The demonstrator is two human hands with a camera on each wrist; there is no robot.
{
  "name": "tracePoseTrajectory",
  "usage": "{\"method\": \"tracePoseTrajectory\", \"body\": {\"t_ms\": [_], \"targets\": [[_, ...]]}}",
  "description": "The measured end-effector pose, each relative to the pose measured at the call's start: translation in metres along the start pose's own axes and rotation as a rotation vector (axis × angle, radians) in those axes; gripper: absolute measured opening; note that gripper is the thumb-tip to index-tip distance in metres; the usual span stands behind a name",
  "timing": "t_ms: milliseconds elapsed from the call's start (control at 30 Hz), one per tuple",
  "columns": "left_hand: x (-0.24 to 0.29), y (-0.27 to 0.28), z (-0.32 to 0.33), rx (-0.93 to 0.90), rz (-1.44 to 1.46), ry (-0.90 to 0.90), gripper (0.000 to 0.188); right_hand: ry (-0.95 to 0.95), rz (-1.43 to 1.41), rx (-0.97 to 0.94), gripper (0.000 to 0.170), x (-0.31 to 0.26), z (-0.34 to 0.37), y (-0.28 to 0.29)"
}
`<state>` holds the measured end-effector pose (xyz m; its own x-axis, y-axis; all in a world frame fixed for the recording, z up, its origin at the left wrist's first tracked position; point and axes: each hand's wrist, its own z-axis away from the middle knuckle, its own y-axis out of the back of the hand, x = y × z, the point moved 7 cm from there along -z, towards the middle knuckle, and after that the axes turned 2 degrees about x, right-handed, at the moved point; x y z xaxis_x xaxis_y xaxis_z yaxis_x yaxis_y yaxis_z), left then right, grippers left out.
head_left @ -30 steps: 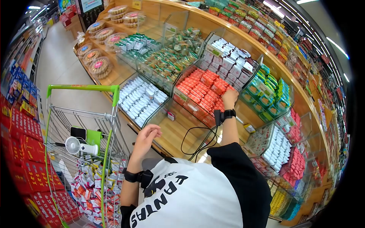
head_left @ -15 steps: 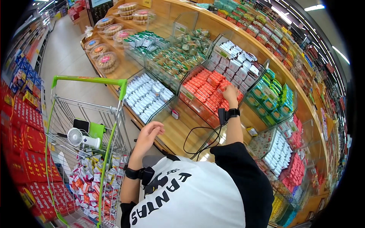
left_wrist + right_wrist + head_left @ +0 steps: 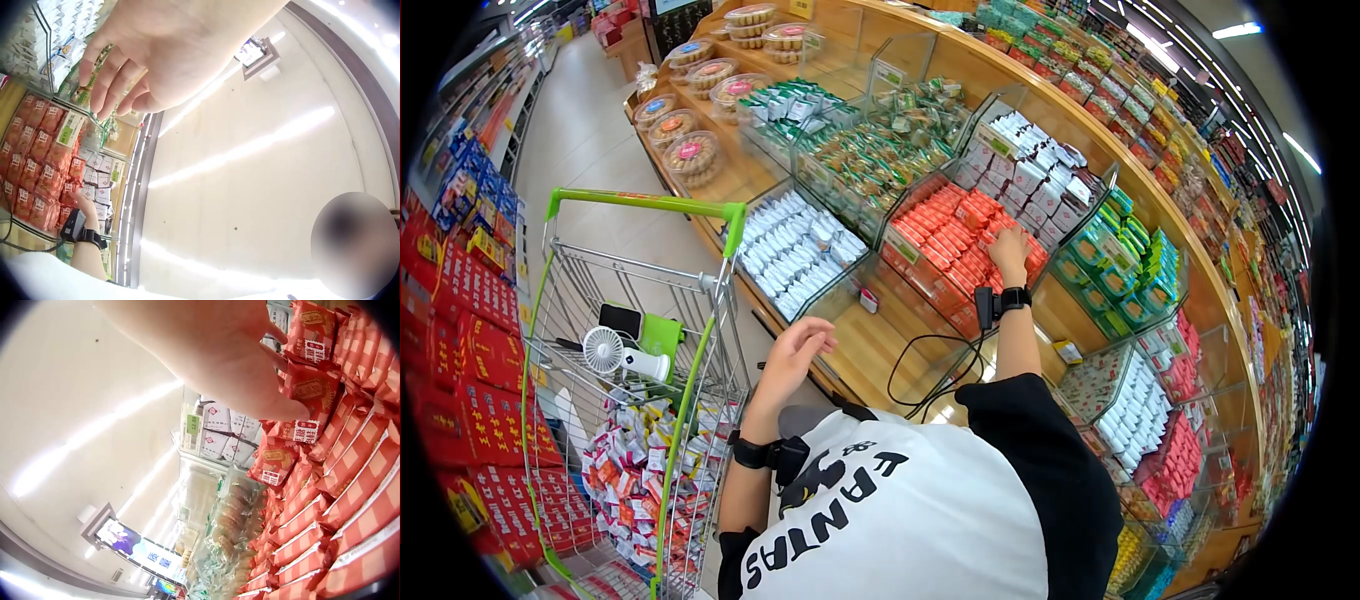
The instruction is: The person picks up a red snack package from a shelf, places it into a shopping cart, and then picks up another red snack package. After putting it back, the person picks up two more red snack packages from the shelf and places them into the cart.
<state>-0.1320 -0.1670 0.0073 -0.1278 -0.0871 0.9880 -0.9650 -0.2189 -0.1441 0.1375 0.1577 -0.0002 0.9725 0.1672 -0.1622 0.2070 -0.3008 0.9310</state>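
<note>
My right hand is over a clear bin of red snack packets. In the right wrist view, its thumb and fingers lie on either side of one red snack packet at the top of the pile, pinching it. Rows of similar packets stand packed beside it, checked sides showing. My left hand hovers in front of the display, fingers loosely bent and nothing in them. The left wrist view shows that same hand hanging relaxed in the air.
A green-handled shopping cart stands at the left, holding many small packets and a white handheld fan. Clear bin walls divide white packets, green packets and others. A black cable loops below my right wrist.
My right hand has shifted left from the right corner of the red packets' bin. The head view has turned slightly, so the display and cart sit further right. The left hand stays nearly still.
</note>
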Motion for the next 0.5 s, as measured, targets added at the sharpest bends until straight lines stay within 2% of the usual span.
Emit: {"method": "tracePoseTrajectory", "body": {"t_ms": [267,367,433,500], "targets": [[0.0025,-0.0014,0.0006,0.008,0.014,0.044,0.015,0.005,-0.013,-0.021,0.024,-0.0004,0.0017,0.0039],[0.0008,-0.0021,0.0004,0.004,0.013,0.046,0.014,-0.001,-0.024,-0.052,0.031,-0.0003,0.0017,0.0022],[0.0009,-0.0027,0.0005,-0.003,0.024,0.042,0.014,-0.03,-0.061,-0.002,0.042,0.0017,0.0014,0.0028],[0.0018,-0.0027,0.0006,0.0,0.021,0.039,0.014,-0.03,-0.05,0.0,0.047,0.0005,0.0029,0.0047]]}}
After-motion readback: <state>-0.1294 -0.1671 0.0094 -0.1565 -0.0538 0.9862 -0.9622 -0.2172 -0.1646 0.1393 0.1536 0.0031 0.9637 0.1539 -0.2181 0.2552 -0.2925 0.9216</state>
